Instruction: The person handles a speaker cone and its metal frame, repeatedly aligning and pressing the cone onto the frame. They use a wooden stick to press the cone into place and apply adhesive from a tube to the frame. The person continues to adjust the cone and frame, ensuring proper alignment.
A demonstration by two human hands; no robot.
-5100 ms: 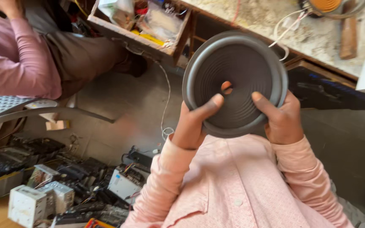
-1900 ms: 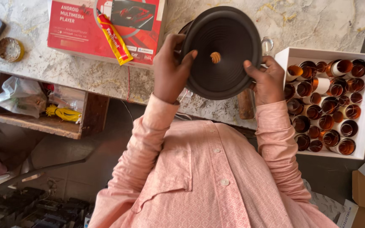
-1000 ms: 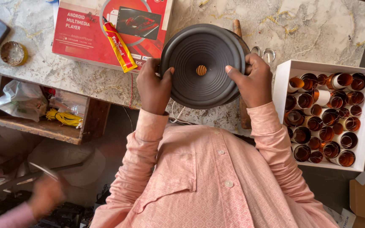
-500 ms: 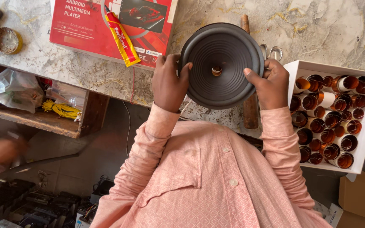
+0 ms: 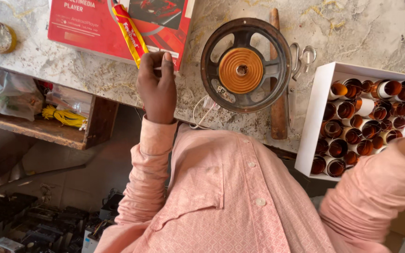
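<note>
Lying flat on marble counter (image 5: pixel 352 28), round metal speaker frame (image 5: pixel 245 64), orange ridged centre

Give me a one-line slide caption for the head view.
Left hand reaches the red-and-yellow glue tube beside a bare speaker frame on the marble bench; right hand out of view.

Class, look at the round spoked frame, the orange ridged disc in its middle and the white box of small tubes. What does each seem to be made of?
The round spoked frame looks like dark, dull metal: thin rigid spokes, worn rim. The orange ridged disc seems to be stiffened cloth or paper, judging by its matt concentric ridges. The white box appears to be cardboard: thin, flat folded walls. Its small tubes look like glossy brown film or paper.
</note>
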